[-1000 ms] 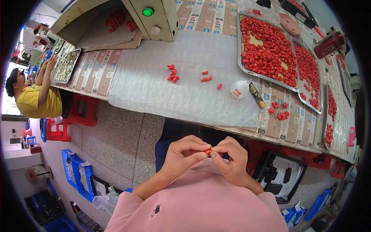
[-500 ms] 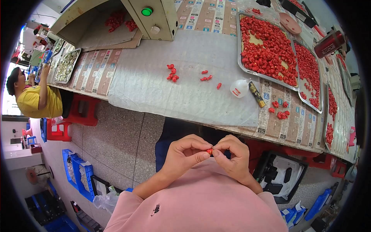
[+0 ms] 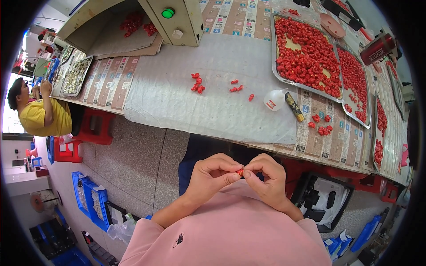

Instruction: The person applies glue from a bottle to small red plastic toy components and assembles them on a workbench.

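Between my fingertips is a small red glossy piece (image 3: 240, 172), held in front of my chest, off the table's near edge. My left hand (image 3: 213, 175) pinches it from the left with thumb and forefinger. From the other side, my right hand (image 3: 267, 179) closes thumb and forefinger on its right end. The fingers cover much of the piece, so its exact kind is unclear. Similar red pieces (image 3: 198, 83) lie loosely on the white sheet (image 3: 173, 106) beyond my hands. A white squeeze bottle (image 3: 275, 100) stands right of them, beside a dark yellow-banded tube (image 3: 294, 107).
Metal trays of red pieces (image 3: 306, 57) occupy the table's right side. A beige machine housing (image 3: 177, 22) with a green light stands at the back left. A person in yellow (image 3: 44, 113) sits far left. Below the table's right side is a black crate (image 3: 320, 201).
My hands stay almost still, still pinching the red piece, which looks slightly turned. At far left, the person's raised hand has come lower.
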`<state>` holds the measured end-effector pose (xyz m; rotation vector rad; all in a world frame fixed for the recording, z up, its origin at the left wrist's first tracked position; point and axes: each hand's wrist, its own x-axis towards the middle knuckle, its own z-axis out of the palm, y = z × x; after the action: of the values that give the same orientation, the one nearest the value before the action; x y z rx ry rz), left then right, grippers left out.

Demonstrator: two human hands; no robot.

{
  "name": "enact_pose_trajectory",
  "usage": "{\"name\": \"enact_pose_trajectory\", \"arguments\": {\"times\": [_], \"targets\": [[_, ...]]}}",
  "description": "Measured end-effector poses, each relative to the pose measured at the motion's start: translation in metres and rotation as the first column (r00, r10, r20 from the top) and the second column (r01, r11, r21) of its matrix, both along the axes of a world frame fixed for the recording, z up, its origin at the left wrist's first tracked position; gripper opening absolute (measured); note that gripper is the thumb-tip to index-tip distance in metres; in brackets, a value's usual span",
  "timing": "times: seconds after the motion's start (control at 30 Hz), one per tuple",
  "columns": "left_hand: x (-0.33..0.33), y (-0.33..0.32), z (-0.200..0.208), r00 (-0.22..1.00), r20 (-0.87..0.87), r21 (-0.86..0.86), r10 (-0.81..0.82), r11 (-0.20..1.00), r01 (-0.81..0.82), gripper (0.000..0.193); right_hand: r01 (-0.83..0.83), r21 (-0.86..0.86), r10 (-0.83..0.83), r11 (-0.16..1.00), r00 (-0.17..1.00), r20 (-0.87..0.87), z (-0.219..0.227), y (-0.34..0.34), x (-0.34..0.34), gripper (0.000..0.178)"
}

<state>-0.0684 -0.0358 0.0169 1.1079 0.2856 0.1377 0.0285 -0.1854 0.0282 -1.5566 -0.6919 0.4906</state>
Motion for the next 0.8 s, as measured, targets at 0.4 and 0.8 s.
{"name": "enact_pose_trajectory", "arguments": {"times": [0.4,0.8], "targets": [[-0.006,0.005,-0.008,0.992,-0.111,-0.464,-0.052,0.886,-0.005,0.016,-0.005,-0.051,0.005,0.999,1.000,0.009,0.000,-0.002,-0.003,0.014],[-0.007,0.007,-0.009,0.993,-0.090,-0.512,-0.073,0.859,0.016,0.020,0.023,-0.062,-0.017,0.998,0.996,0.090,0.004,0.005,-0.006,0.015]]}}
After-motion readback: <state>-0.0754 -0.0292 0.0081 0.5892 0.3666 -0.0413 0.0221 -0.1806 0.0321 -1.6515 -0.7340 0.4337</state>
